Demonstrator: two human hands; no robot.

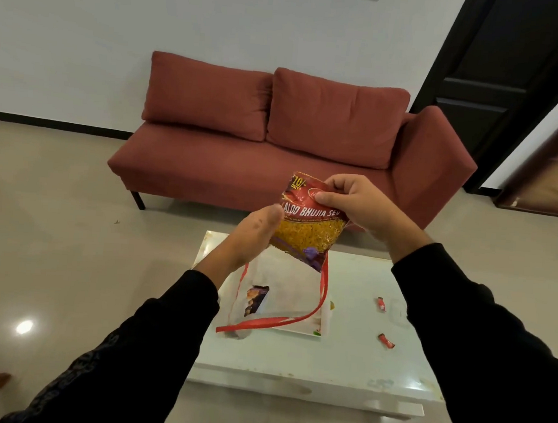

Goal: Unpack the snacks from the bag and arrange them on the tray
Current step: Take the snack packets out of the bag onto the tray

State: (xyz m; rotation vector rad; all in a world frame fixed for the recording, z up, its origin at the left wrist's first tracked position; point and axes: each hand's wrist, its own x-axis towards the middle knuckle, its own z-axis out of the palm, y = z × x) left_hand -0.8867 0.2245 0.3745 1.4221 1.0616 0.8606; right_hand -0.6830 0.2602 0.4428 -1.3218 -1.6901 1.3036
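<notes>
Snack packet (310, 220) held up above white bag (278, 297) on tabletop (343, 358). Right hand (354, 203) pinches its top edge; left hand (253, 236) grips its lower left side.

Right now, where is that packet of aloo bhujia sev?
In the head view it is held up mid-frame, the aloo bhujia packet between the left hand and right hand, above the white bag.

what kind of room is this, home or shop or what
Most likely a home living room. A red sofa with two back cushions stands against a plain wall, a low white coffee table sits in front of it on a tiled floor, and a dark door opens at the right.
</notes>
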